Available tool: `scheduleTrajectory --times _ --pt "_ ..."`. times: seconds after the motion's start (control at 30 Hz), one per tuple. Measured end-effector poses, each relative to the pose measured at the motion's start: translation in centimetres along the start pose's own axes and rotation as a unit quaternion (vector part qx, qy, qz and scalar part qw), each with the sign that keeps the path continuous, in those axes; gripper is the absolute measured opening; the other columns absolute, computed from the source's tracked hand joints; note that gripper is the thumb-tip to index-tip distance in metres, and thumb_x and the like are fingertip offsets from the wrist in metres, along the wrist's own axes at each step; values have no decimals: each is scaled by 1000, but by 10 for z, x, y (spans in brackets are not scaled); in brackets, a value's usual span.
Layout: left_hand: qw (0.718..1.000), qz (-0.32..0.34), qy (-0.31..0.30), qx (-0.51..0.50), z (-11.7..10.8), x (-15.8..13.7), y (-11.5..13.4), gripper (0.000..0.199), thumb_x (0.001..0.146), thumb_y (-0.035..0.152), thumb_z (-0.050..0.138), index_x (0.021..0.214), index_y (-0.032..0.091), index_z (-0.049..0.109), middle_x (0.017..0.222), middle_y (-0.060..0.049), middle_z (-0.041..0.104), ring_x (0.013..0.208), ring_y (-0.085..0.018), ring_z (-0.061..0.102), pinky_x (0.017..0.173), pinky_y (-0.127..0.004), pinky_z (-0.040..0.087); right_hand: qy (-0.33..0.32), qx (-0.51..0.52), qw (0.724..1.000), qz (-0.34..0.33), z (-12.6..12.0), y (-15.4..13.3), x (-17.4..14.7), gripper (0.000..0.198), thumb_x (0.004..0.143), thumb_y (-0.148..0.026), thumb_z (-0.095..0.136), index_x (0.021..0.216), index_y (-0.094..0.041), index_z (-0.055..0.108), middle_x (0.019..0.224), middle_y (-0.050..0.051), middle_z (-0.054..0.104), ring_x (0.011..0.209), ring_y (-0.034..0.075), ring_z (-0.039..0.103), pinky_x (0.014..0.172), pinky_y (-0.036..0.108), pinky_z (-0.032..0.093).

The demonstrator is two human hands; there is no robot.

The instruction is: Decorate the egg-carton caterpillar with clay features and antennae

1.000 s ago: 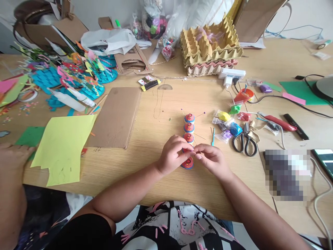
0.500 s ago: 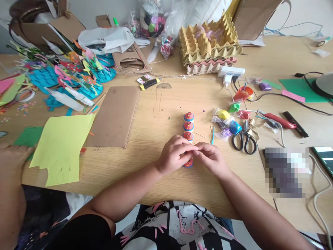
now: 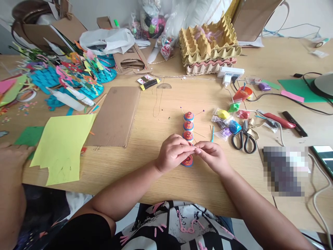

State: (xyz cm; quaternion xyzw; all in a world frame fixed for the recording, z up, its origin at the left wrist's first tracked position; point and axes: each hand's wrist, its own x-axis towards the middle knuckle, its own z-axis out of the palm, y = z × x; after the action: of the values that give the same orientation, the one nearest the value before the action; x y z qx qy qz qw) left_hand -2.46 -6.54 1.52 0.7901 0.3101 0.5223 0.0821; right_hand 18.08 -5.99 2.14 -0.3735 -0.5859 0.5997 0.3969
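Note:
My left hand [image 3: 174, 153] and my right hand [image 3: 212, 157] meet with pinched fingertips above a caterpillar figure [image 3: 188, 125]. Whatever lies between the fingertips is too small to make out; a thin line sticks up beside them. The figure is a row of red-topped, blue-edged egg-carton cups with drawn faces, and two purple-tipped antennae rise at its far end. My fingers cover part of the cups nearest me. A thin stick [image 3: 199, 134] shows to the right of the figure, and a small blue tool [image 3: 212, 134] lies past it.
Black-handled scissors [image 3: 244, 139] and bagged coloured clay [image 3: 235, 127] lie to the right. Cardboard [image 3: 114, 116] and yellow paper [image 3: 62, 146] are at left, near another person's hand [image 3: 15, 151]. Egg trays [image 3: 209, 48] stand at the back beyond a power strip [image 3: 231, 72].
My joined fingertips have shifted very slightly left. The near end of the caterpillar figure has tilted or moved a little; both hands keep their pinch.

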Motion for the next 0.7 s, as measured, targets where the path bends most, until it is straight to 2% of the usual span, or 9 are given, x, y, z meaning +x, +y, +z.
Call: scheduleTrajectory --times 0.2,0.7 --pt "1000 4 -5 23 0 -3 -1 18 95 21 77 112 26 77 95 -1 78 88 -15 68 82 -30 57 5 56 998 35 -2 3 1 32 81 -51 88 81 -20 81 77 5 81 68 16 72 68 27 61" --pt "998 42 22 35 -3 -2 1 15 91 16 79 104 21 75 87 -2 75 84 -15 66 79 -30 56 -1 125 991 49 3 7 0 26 82 -47 90 79 -22 82 75 5 82 63 14 73 62 25 61"
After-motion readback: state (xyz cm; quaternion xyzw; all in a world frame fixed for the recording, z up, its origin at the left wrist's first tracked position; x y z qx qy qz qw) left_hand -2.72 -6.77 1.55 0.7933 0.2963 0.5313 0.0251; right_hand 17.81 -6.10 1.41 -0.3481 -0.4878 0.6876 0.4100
